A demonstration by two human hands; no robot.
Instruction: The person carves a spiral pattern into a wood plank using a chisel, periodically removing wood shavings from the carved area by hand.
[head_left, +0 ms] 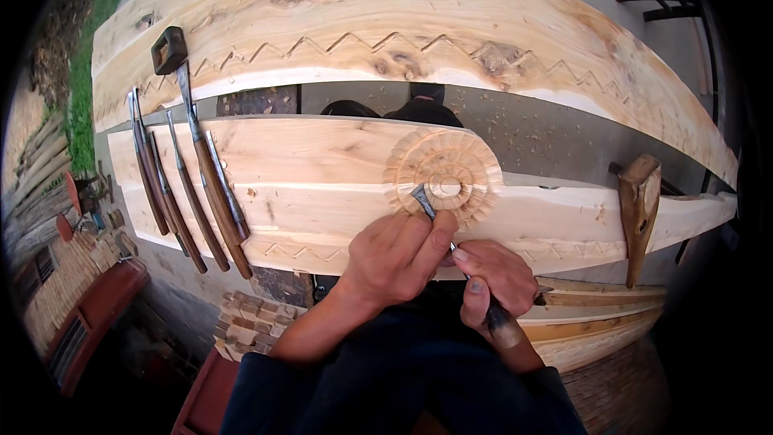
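A carved round rosette (444, 167) with concentric rings and a ridged border stands out on the near wooden plank (322, 153). My left hand (398, 254) is closed around the metal shank of a carving gouge (423, 200), close to its flared tip. The tip touches the rosette just left of its centre. Lower right, my right hand (498, 278) wraps the same gouge near its dark handle, which points back toward me. Zigzag grooves run along the plank's near edge, partly hidden behind my hands.
Several chisels and gouges (193, 189) lie across the plank's left end, with a dark-headed mallet-like tool (170, 51) by them. A wooden mallet (638, 217) rests at the right. Beyond lies a larger carved plank (386, 16). Small wood blocks (251, 324) are stacked lower left.
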